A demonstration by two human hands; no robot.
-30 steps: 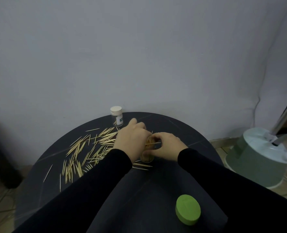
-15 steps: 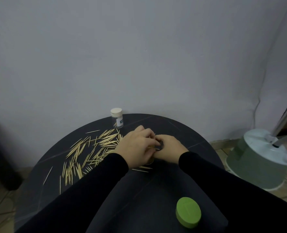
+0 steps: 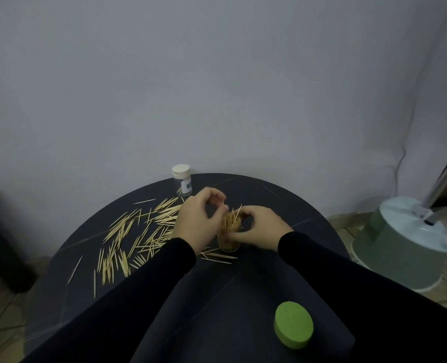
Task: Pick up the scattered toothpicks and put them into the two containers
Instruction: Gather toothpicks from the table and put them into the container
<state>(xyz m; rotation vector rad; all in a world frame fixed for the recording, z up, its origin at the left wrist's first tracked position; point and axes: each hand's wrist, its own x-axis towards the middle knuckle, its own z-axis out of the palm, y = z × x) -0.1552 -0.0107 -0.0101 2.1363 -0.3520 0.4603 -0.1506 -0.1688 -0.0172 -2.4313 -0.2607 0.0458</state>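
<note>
The left hand has lifted, pinching a toothpick; the right hand grips the clear container mid-frame. Crooked sticks inside could block entry.

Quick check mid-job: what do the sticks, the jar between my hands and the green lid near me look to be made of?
Toothpicks: pale, matt, thin and pointed, most likely wood or bamboo.
Jar between the left hand and right hand: see-through wall showing the sticks inside, so clear plastic or glass; cannot tell which.
Green lid: even colour, soft dull sheen, looks like moulded plastic.
</note>
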